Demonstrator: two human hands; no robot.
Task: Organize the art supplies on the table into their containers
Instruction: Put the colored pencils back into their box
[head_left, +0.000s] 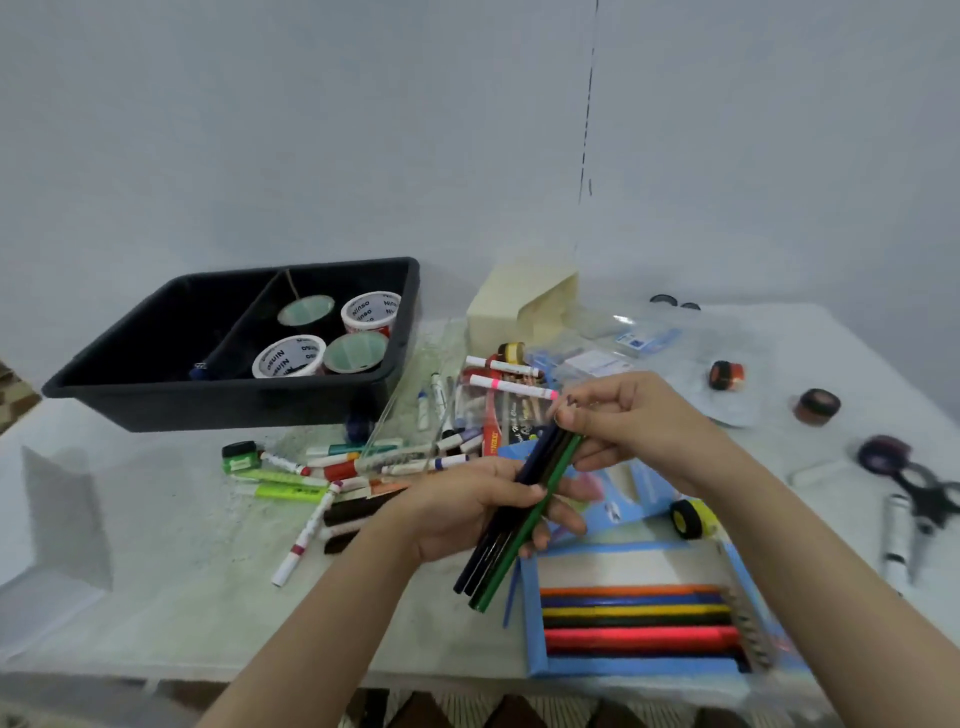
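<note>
Our left hand is wrapped round the middle of a bundle of coloured pencils, dark blue, black and green, which slant up to our right hand; its fingertips pinch their upper ends. Just right of the left hand lies the open blue pencil box with a row of pencils lying side by side in it: orange, blue, yellow, a dark one, red. Beyond the left hand and to its left sits the black tray, split by a divider; four tape rolls stand in its right compartment. Between tray and left hand loose markers lie scattered on the table. A cream carton stands beyond the right hand; we cannot tell what it holds.
</note>
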